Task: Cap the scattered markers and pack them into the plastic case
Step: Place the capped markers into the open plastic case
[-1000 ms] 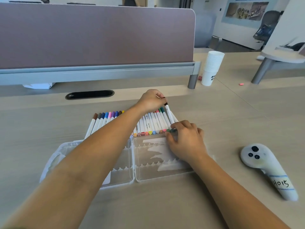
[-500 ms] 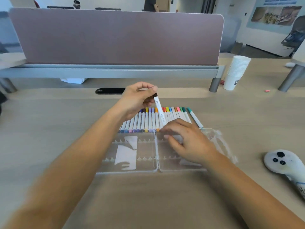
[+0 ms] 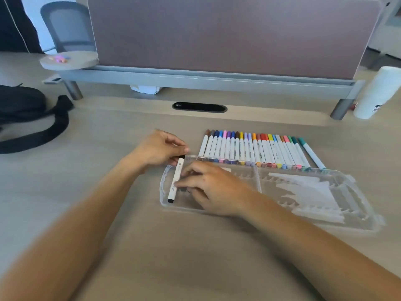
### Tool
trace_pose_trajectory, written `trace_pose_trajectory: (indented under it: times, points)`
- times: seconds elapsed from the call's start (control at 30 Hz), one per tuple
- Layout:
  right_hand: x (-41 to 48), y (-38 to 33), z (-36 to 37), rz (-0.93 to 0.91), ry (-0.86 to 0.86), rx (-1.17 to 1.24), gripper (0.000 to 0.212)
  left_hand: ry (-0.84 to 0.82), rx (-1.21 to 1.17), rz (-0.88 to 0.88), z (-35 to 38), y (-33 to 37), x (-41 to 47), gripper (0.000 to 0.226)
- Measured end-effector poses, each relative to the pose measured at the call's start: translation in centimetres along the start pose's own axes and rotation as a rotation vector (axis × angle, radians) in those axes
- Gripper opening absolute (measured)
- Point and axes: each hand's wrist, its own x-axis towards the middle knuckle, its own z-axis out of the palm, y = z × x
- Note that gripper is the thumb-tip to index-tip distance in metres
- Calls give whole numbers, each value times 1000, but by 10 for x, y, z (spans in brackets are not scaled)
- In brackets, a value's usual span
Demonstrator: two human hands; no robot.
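Note:
A clear plastic case [image 3: 314, 216] lies open and flat on the desk, two halves side by side. A white marker with black caps [image 3: 176, 178] lies at the far left end of the left half. My left hand [image 3: 159, 149] pinches its top black cap. My right hand [image 3: 213, 187] rests over the left half, fingertips touching the marker's barrel. A row of several capped coloured markers [image 3: 256, 149] lies on the desk just behind the case, and a teal marker [image 3: 311, 152] lies at the row's right end, slightly apart.
A desk divider panel [image 3: 227, 35] on a grey rail stands at the back. A black cable slot [image 3: 199, 107] sits in the desk. A black bag with a strap [image 3: 32, 118] lies at left. A stack of white paper cups [image 3: 377, 92] stands at right.
My left hand carried the black-capped marker from above the marker row down into the case's left end. My right hand moved left onto the marker. The view swung left.

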Motion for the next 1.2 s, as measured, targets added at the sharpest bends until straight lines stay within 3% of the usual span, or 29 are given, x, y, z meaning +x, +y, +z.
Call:
trace_pose_trajectory:
  times: [0.13,0.53,0.7,1.0,1.13,1.2]
  points:
    - [5,4,9,-11,23,-31,35,45,157,34,0,-7,5,10]
    - [-1,14,20,-45,24,43,33,-50,191,28,-1,-11,7,6]
    - [0,14,20,-20,-12,43,36,-42,394,107,-2,-18,13,11]
    - [2,6,15,29,-37,-35,38,-89,361,165,-6,-27,20,16]
    - [-4,7,5,60,70,-55,42,28,357,252,0,-13,34,10]
    - [-13,16,-5,130,102,-33,38,100,382,273,9,-3,45,20]
